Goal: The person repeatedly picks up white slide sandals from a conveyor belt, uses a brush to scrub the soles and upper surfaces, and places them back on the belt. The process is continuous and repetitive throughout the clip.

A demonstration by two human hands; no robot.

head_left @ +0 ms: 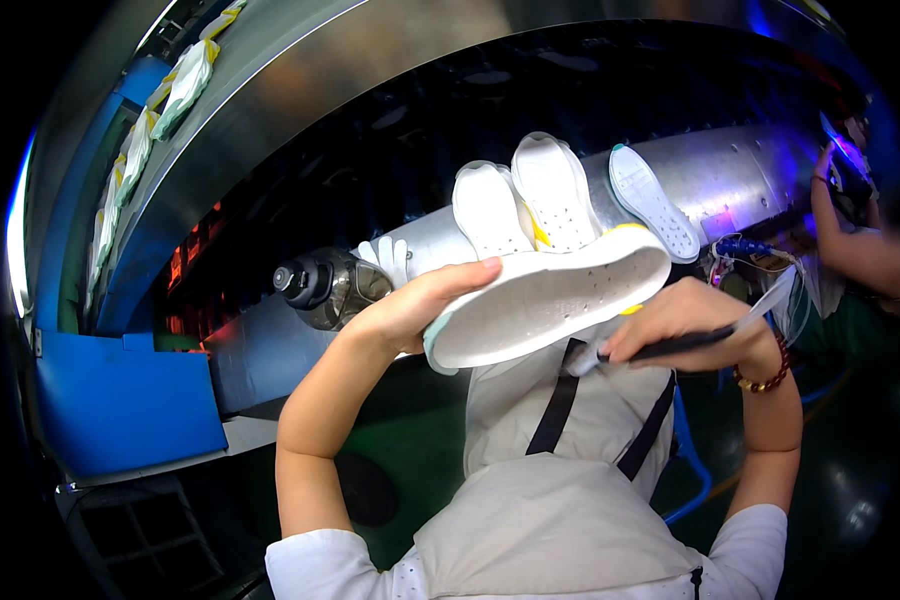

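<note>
Grey apron (560,500) with black straps fills the lower middle, closest to the lens, over white sleeves. Far left, a blue panel (120,405) stands below a curved metal housing, along whose upper edge a row of white and yellow shoe parts (175,85) runs. Moving right, a dark water bottle (322,287) lies on the metal surface (710,175) of the line, just beside the left wrist. The left hand (420,305) is curled around the heel end of a white shoe sole (550,300), thumb on top, holding it sole-side up and tilted in front of the chest. Behind it, two more white soles (520,200) stand against the surface, and a third with a teal edge (650,200) lies just right of them. The right hand (685,320) is closed on a dark brush (670,347), whose tip sits under the held sole's toe end. A beaded bracelet (765,380) circles that wrist. Far right, another person's arm (850,240) reaches up into purple light
</note>
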